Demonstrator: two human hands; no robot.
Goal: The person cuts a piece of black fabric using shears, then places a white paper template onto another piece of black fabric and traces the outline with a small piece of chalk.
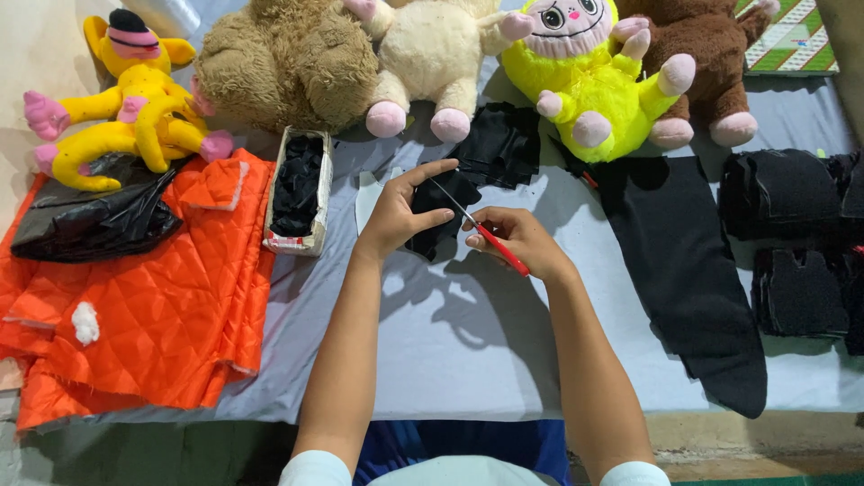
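My left hand (400, 211) pinches a small piece of black fabric (438, 216) above the grey table cover (468, 342). My right hand (520, 238) grips red-handled scissors (490, 238), whose thin blades reach up and left across the black piece toward my left fingertips. More black fabric (499, 144) lies just beyond my hands.
Plush toys line the far edge: a yellow one (135, 99) at left, a brown one (288, 63), a cream one (432, 54), a bright yellow-green one (585, 81). Orange quilted cloth (153, 306) and a black bag (90, 225) lie left. A box of black pieces (299, 189) and stacks of black cutouts (792, 243) flank me.
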